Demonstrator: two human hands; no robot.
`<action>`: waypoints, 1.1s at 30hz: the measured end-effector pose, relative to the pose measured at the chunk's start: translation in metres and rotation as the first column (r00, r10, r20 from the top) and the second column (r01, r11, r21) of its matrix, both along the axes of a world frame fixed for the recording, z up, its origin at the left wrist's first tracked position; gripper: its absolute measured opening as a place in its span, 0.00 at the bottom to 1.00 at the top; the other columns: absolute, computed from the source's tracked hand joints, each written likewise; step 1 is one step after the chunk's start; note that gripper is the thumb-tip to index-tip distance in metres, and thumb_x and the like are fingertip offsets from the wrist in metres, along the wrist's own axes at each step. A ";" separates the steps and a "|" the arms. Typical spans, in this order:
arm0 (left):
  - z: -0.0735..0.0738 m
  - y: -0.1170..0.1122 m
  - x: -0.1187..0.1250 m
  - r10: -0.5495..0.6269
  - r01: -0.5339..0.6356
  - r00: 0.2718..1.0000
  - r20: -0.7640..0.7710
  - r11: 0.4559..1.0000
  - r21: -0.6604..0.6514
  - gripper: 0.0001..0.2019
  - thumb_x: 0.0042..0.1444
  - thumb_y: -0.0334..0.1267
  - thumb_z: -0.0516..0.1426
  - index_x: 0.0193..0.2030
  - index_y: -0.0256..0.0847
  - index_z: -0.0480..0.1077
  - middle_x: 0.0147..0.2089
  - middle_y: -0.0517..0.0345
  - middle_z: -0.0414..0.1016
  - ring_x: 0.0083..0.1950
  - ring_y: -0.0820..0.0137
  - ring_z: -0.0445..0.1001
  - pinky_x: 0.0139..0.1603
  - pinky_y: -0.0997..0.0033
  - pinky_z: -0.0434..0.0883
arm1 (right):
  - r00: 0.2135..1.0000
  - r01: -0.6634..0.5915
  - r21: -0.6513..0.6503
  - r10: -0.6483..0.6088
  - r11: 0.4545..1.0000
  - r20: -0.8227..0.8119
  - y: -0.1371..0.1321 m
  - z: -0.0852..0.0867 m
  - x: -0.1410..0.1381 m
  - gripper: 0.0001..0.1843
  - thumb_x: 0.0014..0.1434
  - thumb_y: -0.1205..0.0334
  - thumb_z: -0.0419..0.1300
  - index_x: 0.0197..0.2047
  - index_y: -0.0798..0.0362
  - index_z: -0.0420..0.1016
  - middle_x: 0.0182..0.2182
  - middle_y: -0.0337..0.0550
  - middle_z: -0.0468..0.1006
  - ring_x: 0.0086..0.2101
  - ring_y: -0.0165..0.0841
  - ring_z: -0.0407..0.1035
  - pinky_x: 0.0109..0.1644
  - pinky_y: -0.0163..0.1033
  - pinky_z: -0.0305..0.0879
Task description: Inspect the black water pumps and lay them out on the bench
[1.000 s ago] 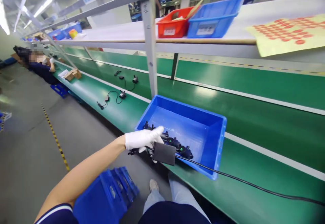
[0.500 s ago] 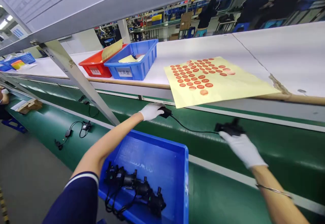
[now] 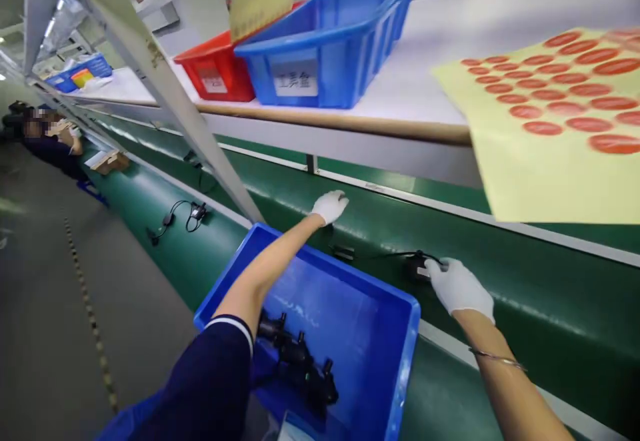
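Note:
My left hand, in a white glove, hovers over the green conveyor belt, fingers loosely apart and nothing seen in them. Just below and to its right lies a small black box on the belt. A black cable runs toward a black pump-like device with a white label. My gloved right hand has thumb and fingers closed on that device's right edge, low at the belt. In the large blue bin in front of me are several similar black devices, partly hidden by my left arm.
On the white shelf stand a blue tray and a red tray. A yellow sheet of red stickers overhangs the shelf edge. A slanted metal post rises at left. More cabled devices lie down the belt, near another person.
My view has swung left and closer to the shelf. My left hand has let go of the small black box, which now lies on the belt. My right hand has lowered the device to the belt.

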State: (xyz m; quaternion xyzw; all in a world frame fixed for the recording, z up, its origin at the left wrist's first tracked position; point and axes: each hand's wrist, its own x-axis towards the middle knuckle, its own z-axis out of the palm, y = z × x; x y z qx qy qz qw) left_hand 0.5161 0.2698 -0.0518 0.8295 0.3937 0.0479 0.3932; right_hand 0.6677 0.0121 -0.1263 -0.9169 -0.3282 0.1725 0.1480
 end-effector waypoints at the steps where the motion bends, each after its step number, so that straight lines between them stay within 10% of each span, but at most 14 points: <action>1: 0.007 0.005 -0.021 0.024 -0.024 0.999 0.037 1.000 0.005 0.17 0.68 0.41 0.56 0.60 0.38 0.69 0.66 0.48 0.69 0.68 0.58 0.66 0.70 0.48 0.62 | 0.998 -0.061 -0.010 0.061 0.998 -0.014 0.003 0.009 -0.018 0.24 0.72 0.52 0.46 0.56 0.60 0.74 0.48 0.64 0.79 0.45 0.48 0.76 0.46 0.50 0.69; 6: 0.036 -0.026 -0.179 0.130 -0.119 0.975 0.183 0.991 -0.068 0.15 0.68 0.42 0.51 0.53 0.40 0.74 0.52 0.53 0.80 0.57 0.64 0.75 0.67 0.64 0.64 | 0.809 -0.563 -0.004 0.549 0.827 -0.209 0.025 0.024 -0.190 0.11 0.69 0.57 0.59 0.50 0.53 0.77 0.50 0.46 0.79 0.47 0.36 0.74 0.54 0.47 0.69; 10: 0.030 -0.091 -0.316 0.281 -0.230 0.928 0.243 0.948 -0.220 0.16 0.65 0.47 0.52 0.47 0.39 0.75 0.44 0.53 0.81 0.48 0.64 0.78 0.58 0.63 0.72 | 0.674 -0.707 -0.064 0.645 0.704 -0.360 0.038 0.007 -0.322 0.16 0.70 0.50 0.58 0.45 0.56 0.77 0.41 0.43 0.80 0.40 0.34 0.76 0.49 0.46 0.73; 17: -0.010 -0.200 -0.471 0.698 -0.563 0.690 0.190 0.683 -0.465 0.28 0.55 0.63 0.57 0.45 0.38 0.75 0.40 0.47 0.81 0.45 0.59 0.79 0.53 0.57 0.74 | 0.657 -0.739 -0.178 0.634 0.650 -0.408 0.087 -0.008 -0.368 0.21 0.69 0.52 0.61 0.59 0.54 0.71 0.57 0.50 0.73 0.54 0.42 0.71 0.59 0.55 0.69; 25: -0.053 -0.273 -0.498 0.859 -0.622 0.498 0.114 0.446 -0.644 0.31 0.46 0.69 0.60 0.41 0.41 0.76 0.39 0.48 0.81 0.44 0.57 0.80 0.52 0.56 0.74 | 0.632 -0.745 -0.256 0.528 0.616 -0.568 0.086 -0.030 -0.356 0.17 0.69 0.54 0.62 0.54 0.56 0.74 0.49 0.47 0.78 0.45 0.37 0.75 0.50 0.48 0.75; 33: -0.037 -0.242 -0.446 0.808 -0.506 0.538 0.240 0.537 -0.675 0.26 0.54 0.62 0.61 0.44 0.39 0.76 0.41 0.49 0.80 0.48 0.59 0.78 0.57 0.57 0.72 | 0.742 -0.616 -0.090 0.537 0.783 -0.401 0.050 -0.024 -0.353 0.15 0.67 0.55 0.63 0.51 0.55 0.74 0.46 0.44 0.77 0.42 0.36 0.74 0.46 0.43 0.75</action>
